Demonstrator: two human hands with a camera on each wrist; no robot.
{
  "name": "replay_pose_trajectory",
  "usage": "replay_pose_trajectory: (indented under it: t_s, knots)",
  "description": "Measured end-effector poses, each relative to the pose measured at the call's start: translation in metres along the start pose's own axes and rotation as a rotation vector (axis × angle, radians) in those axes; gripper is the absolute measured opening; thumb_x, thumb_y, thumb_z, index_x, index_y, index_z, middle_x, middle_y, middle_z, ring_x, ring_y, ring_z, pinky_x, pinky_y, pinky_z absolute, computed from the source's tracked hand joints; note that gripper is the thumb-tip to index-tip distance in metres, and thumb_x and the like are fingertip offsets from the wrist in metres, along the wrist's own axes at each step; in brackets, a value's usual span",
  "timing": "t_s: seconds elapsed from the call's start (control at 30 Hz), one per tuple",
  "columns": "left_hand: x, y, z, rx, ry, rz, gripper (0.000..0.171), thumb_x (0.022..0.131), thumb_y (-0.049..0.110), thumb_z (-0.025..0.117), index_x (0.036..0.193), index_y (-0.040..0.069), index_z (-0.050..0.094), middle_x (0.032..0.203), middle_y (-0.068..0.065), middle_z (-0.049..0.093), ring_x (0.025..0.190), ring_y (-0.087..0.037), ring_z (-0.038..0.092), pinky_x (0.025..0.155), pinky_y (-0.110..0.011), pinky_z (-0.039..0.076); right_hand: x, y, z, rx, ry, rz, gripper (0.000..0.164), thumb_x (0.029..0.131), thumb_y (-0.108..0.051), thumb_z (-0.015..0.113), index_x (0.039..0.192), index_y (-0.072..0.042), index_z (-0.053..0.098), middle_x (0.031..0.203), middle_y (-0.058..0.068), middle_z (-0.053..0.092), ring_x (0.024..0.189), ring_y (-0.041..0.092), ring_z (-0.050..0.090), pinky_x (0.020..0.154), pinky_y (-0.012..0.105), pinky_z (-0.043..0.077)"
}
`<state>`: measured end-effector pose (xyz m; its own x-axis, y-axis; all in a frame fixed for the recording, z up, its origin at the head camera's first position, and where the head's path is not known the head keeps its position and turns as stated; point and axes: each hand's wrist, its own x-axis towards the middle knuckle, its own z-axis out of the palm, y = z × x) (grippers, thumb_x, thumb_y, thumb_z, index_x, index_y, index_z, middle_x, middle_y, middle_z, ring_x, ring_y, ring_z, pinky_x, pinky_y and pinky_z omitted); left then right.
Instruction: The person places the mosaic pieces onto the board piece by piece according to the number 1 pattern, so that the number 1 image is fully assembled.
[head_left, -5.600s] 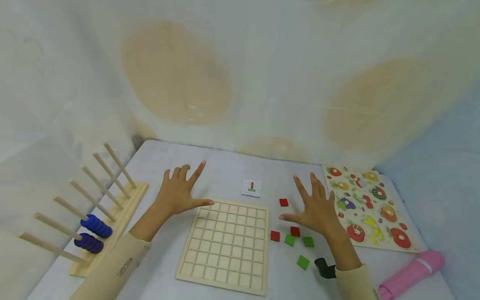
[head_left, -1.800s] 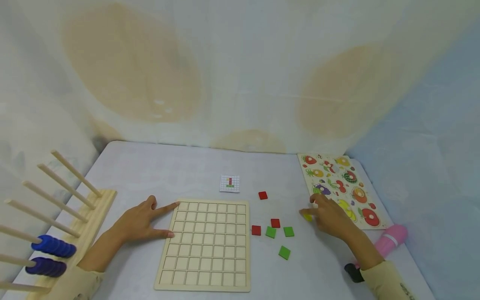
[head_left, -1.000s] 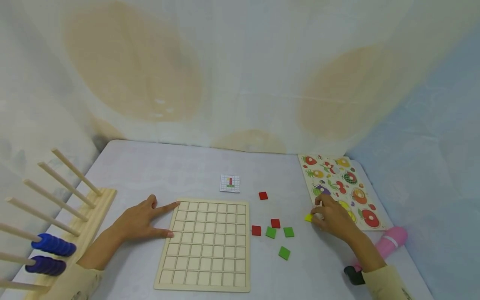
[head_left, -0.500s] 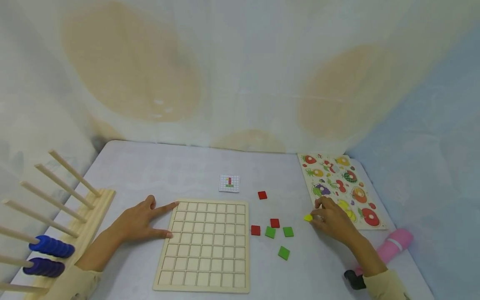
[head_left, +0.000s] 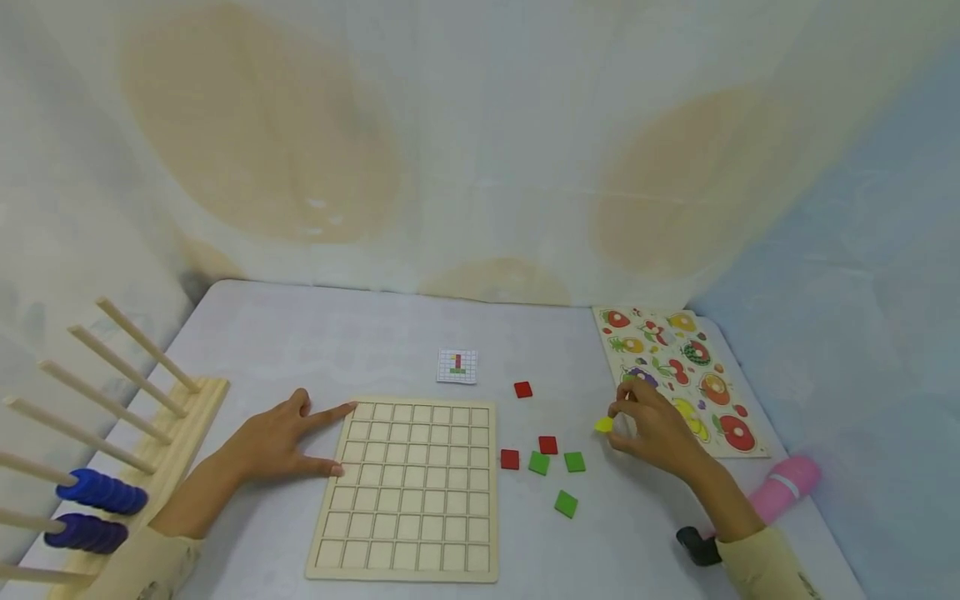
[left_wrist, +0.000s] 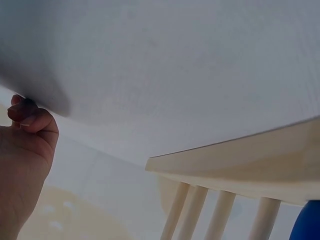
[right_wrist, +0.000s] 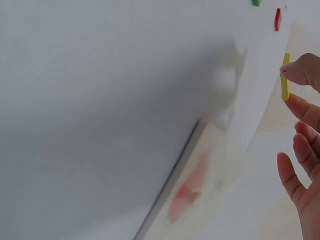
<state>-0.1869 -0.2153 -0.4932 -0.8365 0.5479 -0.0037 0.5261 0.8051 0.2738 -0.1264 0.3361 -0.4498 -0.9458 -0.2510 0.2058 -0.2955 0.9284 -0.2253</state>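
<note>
Between thumb and index finger, my right hand (head_left: 654, 423) pinches a yellow square tile (head_left: 604, 425). In the right wrist view the tile (right_wrist: 285, 77) shows edge-on, held off the table. My left hand (head_left: 273, 440) spreads its thumb and index finger to the left edge of a wooden grid board (head_left: 408, 492); its other fingers are curled. Right of the board lie red tiles (head_left: 510, 459) and green tiles (head_left: 566, 503). A small pattern card (head_left: 457, 367) with red, green and yellow squares lies beyond the board.
A wooden abacus rack (head_left: 180, 433) with upright pegs and blue rings (head_left: 102, 490) stands at the left. At the right lie a fruit puzzle board (head_left: 686, 375), a pink roll with a white band (head_left: 783, 487) and a black object (head_left: 697, 546) by the right sleeve.
The right hand reached the yellow tile near the fruit board, pinched it and lifted it slightly leftward. Earlier the left hand came down to the grid board's edge and has stayed there.
</note>
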Motion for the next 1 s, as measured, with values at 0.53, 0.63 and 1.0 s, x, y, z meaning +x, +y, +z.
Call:
replay_pose_trajectory:
  t_s: [0.53, 0.63, 1.0]
  knots:
    - [0.001, -0.002, 0.002, -0.022, -0.006, 0.003, 0.097, 0.064, 0.084, 0.066, 0.149, 0.042, 0.043, 0.094, -0.001, 0.034, 0.064, -0.010, 0.033, 0.051, -0.025, 0.032, 0.034, -0.064, 0.010, 0.038, 0.010, -0.167, 0.023, 0.071, -0.023, 0.087, 0.086, -0.012, 0.074, 0.107, 0.002, 0.052, 0.095, 0.015, 0.047, 0.080, 0.033, 0.048]
    - [0.002, -0.001, 0.001, -0.027, -0.009, -0.002, 0.097, 0.064, 0.084, 0.066, 0.149, 0.041, 0.043, 0.094, -0.001, 0.035, 0.064, -0.011, 0.033, 0.052, -0.025, 0.032, 0.042, -0.075, 0.014, 0.045, 0.008, -0.192, 0.023, 0.071, -0.023, 0.087, 0.086, -0.012, 0.074, 0.108, 0.003, 0.052, 0.096, 0.015, 0.047, 0.081, 0.033, 0.049]
    - [0.008, 0.006, 0.002, -0.018, -0.023, -0.001, 0.098, 0.064, 0.086, 0.063, 0.149, 0.041, 0.042, 0.094, -0.001, 0.035, 0.065, -0.011, 0.033, 0.052, -0.025, 0.032, 0.058, -0.102, 0.025, 0.042, 0.026, -0.306, 0.021, 0.071, -0.021, 0.083, 0.085, -0.010, 0.074, 0.112, 0.007, 0.053, 0.099, 0.020, 0.049, 0.083, 0.035, 0.047]
